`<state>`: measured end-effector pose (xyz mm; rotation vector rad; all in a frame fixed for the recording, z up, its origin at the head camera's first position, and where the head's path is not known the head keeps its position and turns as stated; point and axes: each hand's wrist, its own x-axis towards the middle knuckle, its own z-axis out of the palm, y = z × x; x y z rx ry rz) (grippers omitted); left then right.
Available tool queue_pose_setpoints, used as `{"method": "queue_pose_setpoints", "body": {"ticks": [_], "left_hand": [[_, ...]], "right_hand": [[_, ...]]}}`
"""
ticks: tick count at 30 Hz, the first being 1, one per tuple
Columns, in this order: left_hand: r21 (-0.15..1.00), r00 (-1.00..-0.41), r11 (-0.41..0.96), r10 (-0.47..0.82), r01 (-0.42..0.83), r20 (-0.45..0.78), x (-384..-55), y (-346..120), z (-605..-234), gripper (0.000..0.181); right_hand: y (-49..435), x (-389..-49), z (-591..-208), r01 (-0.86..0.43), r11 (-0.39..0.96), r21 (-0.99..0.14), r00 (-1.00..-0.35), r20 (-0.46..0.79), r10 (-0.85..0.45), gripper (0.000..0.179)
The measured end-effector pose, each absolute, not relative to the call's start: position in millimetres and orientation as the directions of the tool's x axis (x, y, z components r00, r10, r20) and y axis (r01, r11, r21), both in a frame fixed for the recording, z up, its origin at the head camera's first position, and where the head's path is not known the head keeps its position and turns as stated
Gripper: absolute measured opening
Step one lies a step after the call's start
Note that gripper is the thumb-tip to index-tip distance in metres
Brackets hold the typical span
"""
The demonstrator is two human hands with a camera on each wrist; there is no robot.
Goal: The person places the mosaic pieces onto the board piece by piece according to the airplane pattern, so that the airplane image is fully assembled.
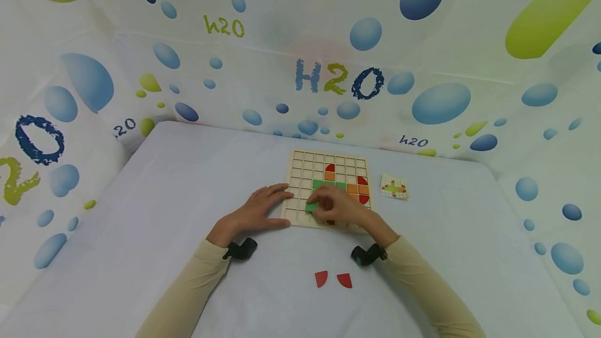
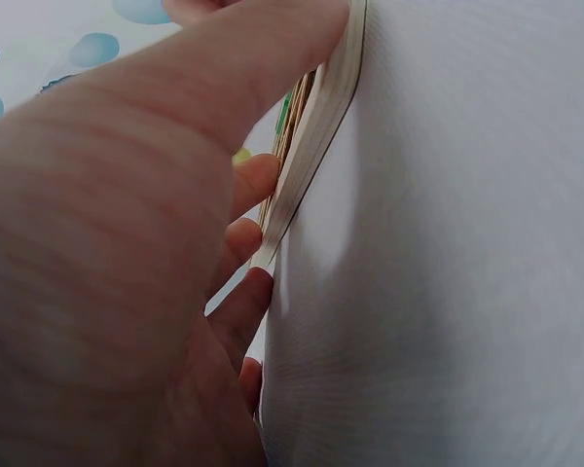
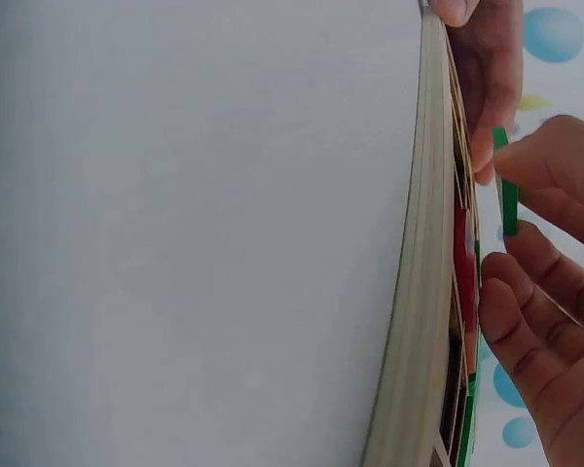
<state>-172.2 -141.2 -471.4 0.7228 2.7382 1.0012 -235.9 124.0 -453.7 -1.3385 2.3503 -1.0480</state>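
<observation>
My right hand pinches a small green square tile between thumb and fingertips, over the lower left part of a wooden grid board. In the right wrist view the tile stands on edge, above the board's surface. My left hand lies at the board's left side with fingers spread, fingertips at its edge and thumb by the near left corner. Green tiles, orange squares and red quarter-round pieces sit in the grid. My right hand hides part of them.
Two loose red quarter-round pieces lie on the white cloth in front of the board. To the board's right is a small pattern card. A printed cloth backdrop rises behind the table.
</observation>
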Motion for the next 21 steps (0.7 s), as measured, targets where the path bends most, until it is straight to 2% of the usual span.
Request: {"method": "queue_pose_setpoints", "body": {"ticks": [21], "left_hand": [[0.637, -0.87, 0.66, 0.491, 0.399, 0.036, -173.0, -140.8, -470.8, 0.064]], "right_hand": [[110.2, -249.1, -457.4, -0.611, 0.424, -0.669, -0.679, 0.168, -0.714, 0.015]]}}
